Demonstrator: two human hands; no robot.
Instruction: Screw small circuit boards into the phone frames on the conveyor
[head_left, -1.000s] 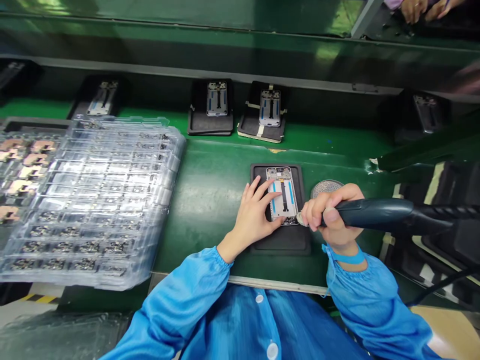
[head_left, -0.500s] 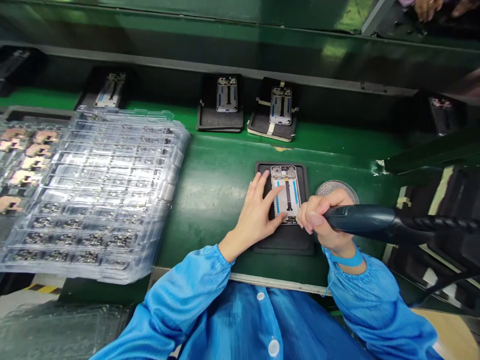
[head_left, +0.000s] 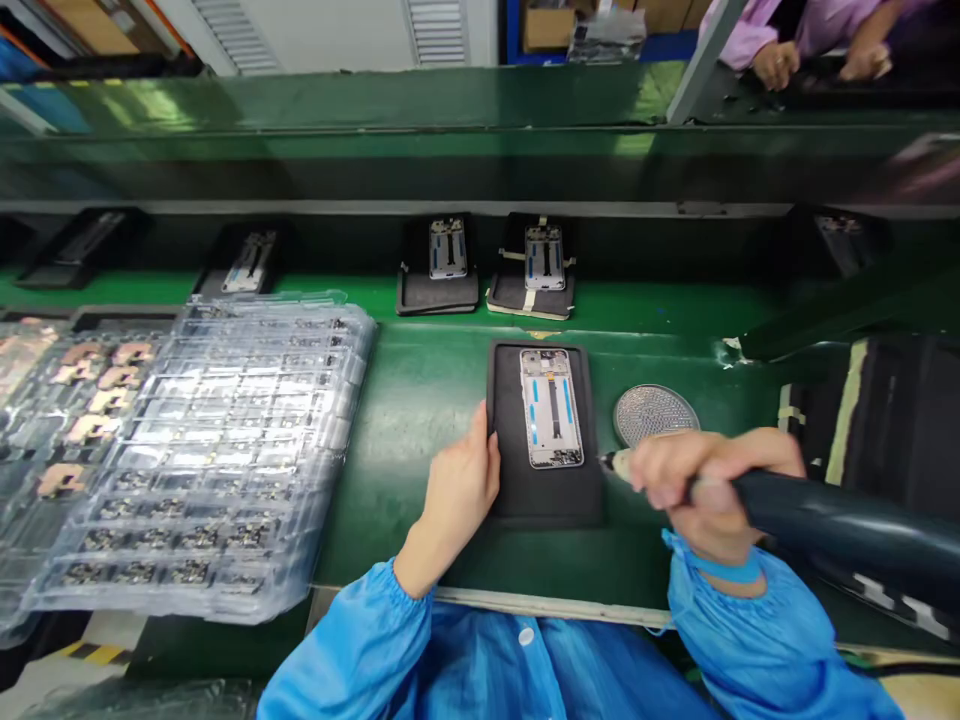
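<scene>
A black foam tray lies on the bench in front of me. In it rests an opened phone, its metal frame showing blue strips and a dark flex cable down the middle. My left hand is closed on the tray's left edge, the fingers partly hidden along the side. My right hand wraps around a dark electric screwdriver, whose tip points left, just past the tray's right edge and apart from the phone. Behind that hand is a round metal dish with a dotted, grainy surface.
Stacked clear plastic trays of small circuit boards fill the left. On the green line at the back sit further phones on black trays. Dark trays are stacked at right. A co-worker's hands show at top right.
My left hand has moved off the phone to the tray's left edge. My right hand has drawn the screwdriver right, away from the phone. The camera view has tilted up.
</scene>
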